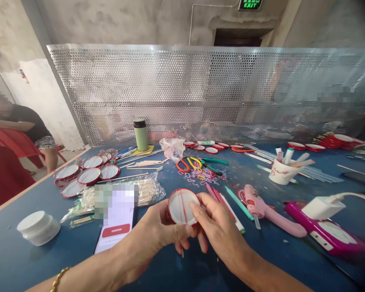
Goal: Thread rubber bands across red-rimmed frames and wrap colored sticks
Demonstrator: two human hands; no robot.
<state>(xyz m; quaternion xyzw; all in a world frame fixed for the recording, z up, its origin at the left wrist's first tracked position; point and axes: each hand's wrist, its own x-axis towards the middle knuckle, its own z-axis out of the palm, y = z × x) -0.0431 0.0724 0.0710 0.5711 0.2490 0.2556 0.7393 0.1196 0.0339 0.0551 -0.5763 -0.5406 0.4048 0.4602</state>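
Both hands hold one small round disc [178, 207] with a white face, a red rim and a red line across it. My left hand [161, 227] grips its left and lower edge, thumb along the bottom. My right hand [214, 219] presses a thumb on the face at the right, with the fingers behind. The disc is tilted up toward me above the blue table. Near the left hand lies a phone [121, 219] with a lit screen. Beside the right hand are several pink and green markers [239, 202] and a pink hot glue gun [270, 215].
Several similar red-rimmed discs [89, 176] lie at the left, by a plastic bag of sticks [146, 192]. A white jar [38, 228], green bottle [141, 136], scissors [183, 165], paper cup [281, 172] and purple power strip [313, 231] stand around. A perforated metal screen [176, 89] closes the back.
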